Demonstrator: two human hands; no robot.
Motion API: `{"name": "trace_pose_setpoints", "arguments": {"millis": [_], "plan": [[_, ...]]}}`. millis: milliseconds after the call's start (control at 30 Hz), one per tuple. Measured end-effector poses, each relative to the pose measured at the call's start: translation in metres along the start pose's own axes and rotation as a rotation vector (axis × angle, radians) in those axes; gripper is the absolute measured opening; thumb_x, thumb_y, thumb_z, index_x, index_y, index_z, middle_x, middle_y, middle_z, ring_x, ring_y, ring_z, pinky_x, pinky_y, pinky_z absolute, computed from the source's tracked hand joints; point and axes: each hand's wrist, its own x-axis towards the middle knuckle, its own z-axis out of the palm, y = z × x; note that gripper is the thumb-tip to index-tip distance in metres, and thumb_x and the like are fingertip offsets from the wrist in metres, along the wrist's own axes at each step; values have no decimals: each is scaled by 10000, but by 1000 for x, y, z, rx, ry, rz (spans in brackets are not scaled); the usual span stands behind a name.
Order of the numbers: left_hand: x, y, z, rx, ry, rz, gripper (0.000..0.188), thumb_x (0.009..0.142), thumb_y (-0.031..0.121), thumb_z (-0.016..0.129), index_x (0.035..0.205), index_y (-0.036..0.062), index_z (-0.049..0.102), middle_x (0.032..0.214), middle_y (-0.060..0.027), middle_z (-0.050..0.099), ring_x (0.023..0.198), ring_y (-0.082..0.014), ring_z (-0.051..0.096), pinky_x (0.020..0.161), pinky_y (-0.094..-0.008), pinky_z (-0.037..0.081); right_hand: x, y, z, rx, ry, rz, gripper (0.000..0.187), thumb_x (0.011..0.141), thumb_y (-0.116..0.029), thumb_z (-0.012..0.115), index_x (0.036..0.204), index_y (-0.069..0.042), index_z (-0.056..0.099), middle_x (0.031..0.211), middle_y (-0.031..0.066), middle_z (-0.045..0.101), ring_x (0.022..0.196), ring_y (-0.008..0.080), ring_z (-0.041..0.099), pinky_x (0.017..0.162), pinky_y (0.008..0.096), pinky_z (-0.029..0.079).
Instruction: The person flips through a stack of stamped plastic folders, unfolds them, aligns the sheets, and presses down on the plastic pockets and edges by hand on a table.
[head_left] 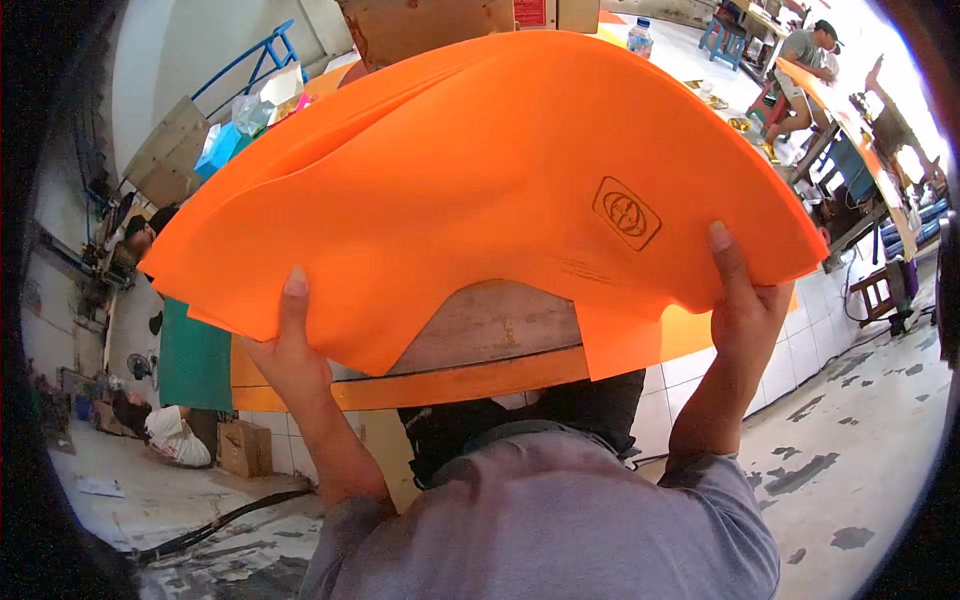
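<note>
A stack of thin, flexible bright orange sheets (470, 190) bows upward across the middle of the view. On its right part sits a dark printed emblem with small print below. My left hand (298, 365) grips the lower left edge, thumb on top and fingers hidden underneath. At the right end, my right hand (748, 315) holds the edge the same way. Layered edges show along the left side and at the right corner. Beneath the raised middle, part of a worn wooden tabletop (480, 325) shows, with an orange strip along its near edge.
A green sheet (195, 352) hangs at the table's left. Beyond the stack stand a water bottle (640, 40) and a blue metal frame (258, 60). A cardboard box (245, 448) and black cables (215, 525) lie on the left floor. One person (808, 65) sits far right; another (175, 432) is at left.
</note>
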Motion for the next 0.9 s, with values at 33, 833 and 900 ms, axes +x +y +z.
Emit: {"name": "trace_pose_setpoints", "arguments": {"millis": [33,833,900], "plan": [[-1,1,3,-2,11,10,445,939,81,801,1324,-31,606,1276,-127,671,1131,-207,663,990,-366,555,-1,-1,0,38,15,18,407,961,-84,778,1315,41,621,1233,121,709,1104,185,673,976,333,528],[-8,18,-9,8,1,-16,482,926,12,778,1358,-51,575,1312,-146,652,1159,-227,662,990,-377,569,-3,-21,-3,77,-20,169,440,894,-33,821,1297,28,656,1199,116,733,1089,188,695,950,325,548],[-7,25,-12,-48,-43,-41,508,908,-10,781,1369,-47,571,1332,-143,650,1187,-224,650,1026,-374,544,0,-18,-4,66,-33,157,428,900,-38,818,1293,29,661,1197,115,735,1085,186,697,958,328,544]]}}
